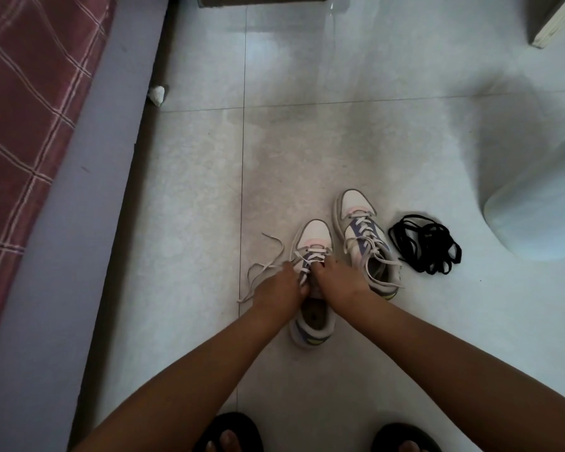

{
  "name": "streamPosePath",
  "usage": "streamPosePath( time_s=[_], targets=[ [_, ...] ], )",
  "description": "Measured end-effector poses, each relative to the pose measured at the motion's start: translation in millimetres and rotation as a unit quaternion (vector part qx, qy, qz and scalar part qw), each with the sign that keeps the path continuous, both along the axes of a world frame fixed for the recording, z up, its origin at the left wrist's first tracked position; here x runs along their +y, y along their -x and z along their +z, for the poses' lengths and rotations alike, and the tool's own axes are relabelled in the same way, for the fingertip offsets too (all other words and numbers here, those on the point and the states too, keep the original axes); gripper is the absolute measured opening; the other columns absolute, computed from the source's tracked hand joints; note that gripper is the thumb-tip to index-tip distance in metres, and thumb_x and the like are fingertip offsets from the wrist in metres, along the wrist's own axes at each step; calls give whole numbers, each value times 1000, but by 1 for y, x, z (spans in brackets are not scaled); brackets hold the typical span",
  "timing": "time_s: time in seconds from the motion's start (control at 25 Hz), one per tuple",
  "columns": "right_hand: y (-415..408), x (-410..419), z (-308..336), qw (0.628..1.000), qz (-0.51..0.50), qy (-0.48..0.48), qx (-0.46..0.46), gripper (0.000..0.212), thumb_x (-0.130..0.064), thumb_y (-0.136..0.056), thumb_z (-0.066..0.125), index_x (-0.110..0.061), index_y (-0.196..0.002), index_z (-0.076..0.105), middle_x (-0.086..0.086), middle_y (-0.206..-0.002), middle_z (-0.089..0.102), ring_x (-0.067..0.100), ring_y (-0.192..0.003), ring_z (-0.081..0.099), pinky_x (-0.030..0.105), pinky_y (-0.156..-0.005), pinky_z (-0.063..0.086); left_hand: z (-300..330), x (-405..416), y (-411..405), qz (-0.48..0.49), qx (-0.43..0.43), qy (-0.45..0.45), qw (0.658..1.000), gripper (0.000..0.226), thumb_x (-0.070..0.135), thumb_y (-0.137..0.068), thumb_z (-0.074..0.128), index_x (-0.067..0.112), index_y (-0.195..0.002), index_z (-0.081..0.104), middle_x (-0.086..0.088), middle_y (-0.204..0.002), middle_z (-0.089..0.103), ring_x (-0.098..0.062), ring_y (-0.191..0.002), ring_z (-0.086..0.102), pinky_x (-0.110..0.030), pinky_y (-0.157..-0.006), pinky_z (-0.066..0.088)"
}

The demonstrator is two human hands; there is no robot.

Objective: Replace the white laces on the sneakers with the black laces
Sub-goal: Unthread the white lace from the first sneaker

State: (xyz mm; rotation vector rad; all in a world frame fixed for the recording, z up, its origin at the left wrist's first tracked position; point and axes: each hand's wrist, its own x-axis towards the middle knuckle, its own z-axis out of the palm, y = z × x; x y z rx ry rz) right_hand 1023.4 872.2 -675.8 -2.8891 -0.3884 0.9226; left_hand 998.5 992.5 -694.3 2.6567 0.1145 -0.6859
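A home bedroom: a plaid-covered bed (30, 125) stands beside a pale tiled floor (340, 93).

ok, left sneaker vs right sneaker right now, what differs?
Left sneaker: both hands on it, left hand and right hand at its white lace, whose loose ends trail onto the floor. Right sneaker: untouched, lace ends lying over its own opening. It sits farther from the person and next to the black laces. Shared: both toes point away, both carry white laces.
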Motion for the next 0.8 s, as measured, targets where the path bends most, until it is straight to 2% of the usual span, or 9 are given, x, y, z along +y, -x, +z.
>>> streamPosePath(
  time_s=[0.08,0.12,0.16,0.24,0.28,0.36,0.52,0.68,0.8],
  targets=[
    [0,-6,4,985,-106,-124,64,17,-19,-96,43,-11,-101,57,21,-117,51,32,-108,52,35,-88,39,-4,9,4,13,6,0,1000,39,39,-95,45,8,-118,49,-14,-115,60,-31,-104,59,-29,-71,37],
    [-2,-8,11,940,-220,-230,126,19,-19,-95,43,-14,-84,57,19,-103,57,30,-97,54,34,-81,40,-6,14,5,-1,-11,-16,1000,37,39,-96,44,10,-117,51,-12,-114,61,-30,-101,60,-28,-69,36],
    [-4,-9,16,848,-355,-341,196,23,-21,-95,43,-16,-75,54,14,-85,60,26,-84,55,33,-74,42,-6,19,6,-27,-38,-42,998,36,40,-97,41,13,-117,54,-9,-111,63,-28,-98,62,-27,-67,35],
    [-10,-12,22,600,-584,-478,265,30,-29,-93,44,-19,-65,50,-1,-55,53,15,-65,49,31,-67,44,-6,29,1,-73,-64,-96,991,37,41,-100,34,18,-120,54,-6,-106,67,-27,-92,65,-27,-64,34],
    [-13,-15,22,537,-619,-514,253,34,-31,-93,44,-21,-61,46,-6,-48,46,12,-62,44,31,-69,42,-6,32,-3,-84,-58,-119,988,38,41,-101,31,18,-121,53,-6,-105,67,-28,-91,65,-27,-63,34],
    [-20,-22,28,496,-621,-569,211,41,-30,-94,42,-23,-54,39,-6,-43,40,10,-58,42,31,-70,39,-3,36,-9,-91,-43,-153,983,36,37,-102,28,18,-121,52,-6,-105,67,-29,-90,65,-28,-64,35],
    [-47,-58,64,390,-576,-700,165,38,-27,-86,48,-16,-50,49,-2,-39,35,13,-44,38,23,-56,42,-4,45,-10,-113,-28,-188,975,26,24,-101,34,15,-119,50,-4,-107,66,-26,-92,65,-28,-65,38],
    [-68,-80,81,430,-540,-714,119,19,-27,-91,45,-18,-79,56,-5,-35,25,8,-36,26,19,-45,31,-4,44,-10,-110,-34,-182,977,24,22,-100,36,13,-114,53,-4,-107,66,-26,-94,65,-28,-66,38],
    [-87,-98,85,438,-533,-720,75,23,-21,-97,40,-24,-76,44,-3,-33,28,6,-29,23,17,-36,25,-3,50,-10,-91,-24,-173,980,25,24,-100,35,13,-111,55,-5,-107,66,-26,-93,65,-28,-66,37]
  ],
)
